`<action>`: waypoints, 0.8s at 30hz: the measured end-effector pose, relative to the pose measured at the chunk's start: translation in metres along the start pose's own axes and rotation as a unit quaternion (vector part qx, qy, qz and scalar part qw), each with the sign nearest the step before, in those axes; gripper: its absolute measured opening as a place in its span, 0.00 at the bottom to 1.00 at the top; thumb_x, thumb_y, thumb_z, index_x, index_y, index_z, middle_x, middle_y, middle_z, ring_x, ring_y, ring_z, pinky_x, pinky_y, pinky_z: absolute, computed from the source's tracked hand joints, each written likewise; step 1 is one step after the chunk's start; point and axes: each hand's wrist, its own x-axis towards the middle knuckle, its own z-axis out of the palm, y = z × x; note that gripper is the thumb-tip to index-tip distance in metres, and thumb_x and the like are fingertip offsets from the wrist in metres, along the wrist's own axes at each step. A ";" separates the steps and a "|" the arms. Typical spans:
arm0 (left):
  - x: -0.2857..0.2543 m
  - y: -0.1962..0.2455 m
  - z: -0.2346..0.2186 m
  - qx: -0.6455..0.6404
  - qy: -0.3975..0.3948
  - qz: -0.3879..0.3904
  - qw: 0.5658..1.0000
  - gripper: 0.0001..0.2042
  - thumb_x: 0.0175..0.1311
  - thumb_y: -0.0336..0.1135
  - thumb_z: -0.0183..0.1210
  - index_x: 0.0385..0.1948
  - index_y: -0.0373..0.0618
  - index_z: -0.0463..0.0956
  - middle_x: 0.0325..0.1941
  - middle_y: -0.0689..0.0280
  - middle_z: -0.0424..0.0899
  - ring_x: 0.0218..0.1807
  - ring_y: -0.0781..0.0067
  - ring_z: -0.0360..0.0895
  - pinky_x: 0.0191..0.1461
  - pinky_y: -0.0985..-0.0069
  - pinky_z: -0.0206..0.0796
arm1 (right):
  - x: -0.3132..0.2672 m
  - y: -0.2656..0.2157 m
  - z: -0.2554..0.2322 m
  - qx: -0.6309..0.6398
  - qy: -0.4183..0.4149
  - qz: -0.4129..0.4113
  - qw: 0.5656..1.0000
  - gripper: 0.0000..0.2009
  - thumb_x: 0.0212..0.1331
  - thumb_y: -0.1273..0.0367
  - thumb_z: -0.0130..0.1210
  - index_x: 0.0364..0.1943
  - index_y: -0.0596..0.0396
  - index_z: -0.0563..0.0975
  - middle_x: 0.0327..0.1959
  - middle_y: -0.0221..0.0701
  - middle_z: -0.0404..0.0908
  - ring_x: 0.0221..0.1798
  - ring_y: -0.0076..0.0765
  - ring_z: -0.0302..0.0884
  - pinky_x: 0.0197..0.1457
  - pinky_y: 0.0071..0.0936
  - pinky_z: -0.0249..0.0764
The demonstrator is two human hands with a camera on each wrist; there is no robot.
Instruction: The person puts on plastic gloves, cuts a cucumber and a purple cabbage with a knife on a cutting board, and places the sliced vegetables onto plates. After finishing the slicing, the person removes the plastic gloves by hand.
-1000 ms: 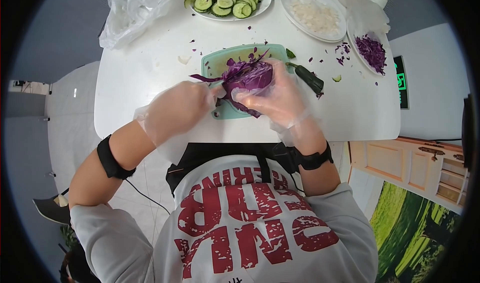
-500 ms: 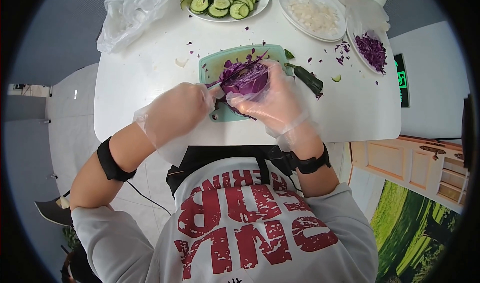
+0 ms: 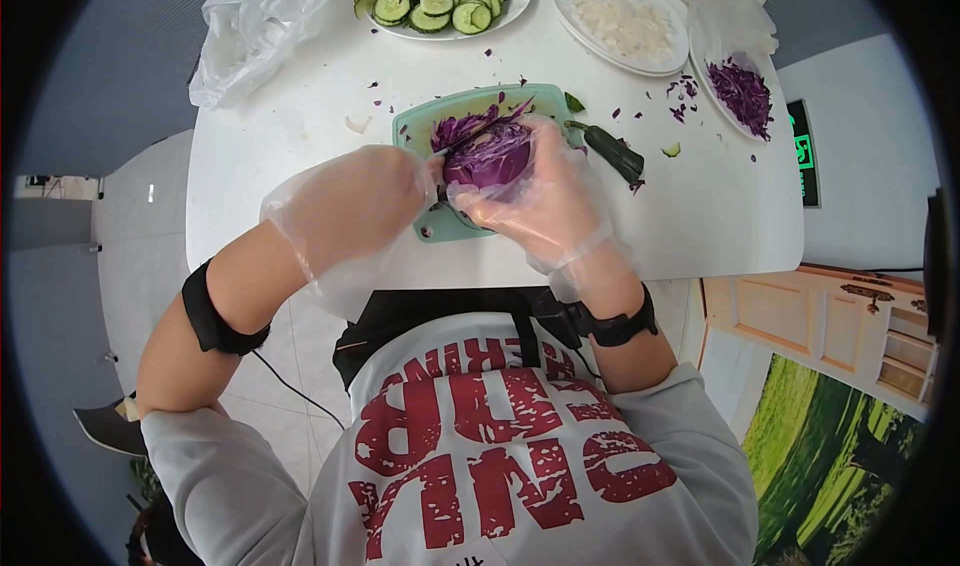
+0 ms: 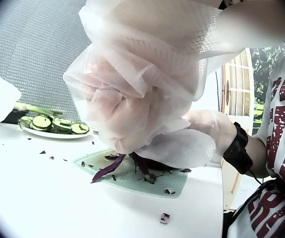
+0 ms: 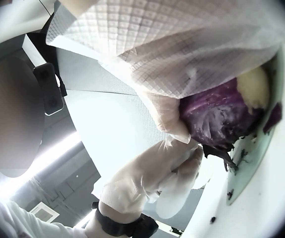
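Observation:
A cut red cabbage [image 3: 490,161] sits on the pale green chopping board [image 3: 440,228]. My right hand [image 3: 560,191], in a clear plastic glove, grips it from the right with thumb and fingers spread around its side. My gloved left hand [image 3: 365,201] is curled round a knife [image 3: 473,136] at the cabbage's left; the handle is hidden in the fist and the dark blade lies along the cut face. Purple shreds [image 3: 455,129] lie behind the blade. In the left wrist view, a cabbage strip [image 4: 107,168] hangs below the left fist over the board's edge.
Beyond the board stand a plate of cucumber slices [image 3: 430,4], a plate of pale white pieces [image 3: 625,26] and a plate of shredded cabbage [image 3: 740,96]. A cucumber piece [image 3: 612,154] lies right of the board, a plastic bag [image 3: 255,36] at the far left. Scraps dot the table.
The blade has worked down at the cabbage's cut face, and the strip that stuck out to the left is hidden from the head view. My right hand keeps its grip on the cabbage.

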 end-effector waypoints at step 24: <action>0.026 -0.004 -0.021 0.163 -0.124 0.116 0.972 0.16 0.63 0.27 0.50 0.49 0.27 0.71 0.31 0.53 0.78 0.36 0.53 0.79 0.41 0.63 0.73 | -0.002 -0.005 0.005 -0.038 0.028 0.004 0.999 0.40 0.36 0.54 0.75 0.45 0.70 0.65 0.36 0.48 0.78 0.39 0.54 0.80 0.45 0.41 0.77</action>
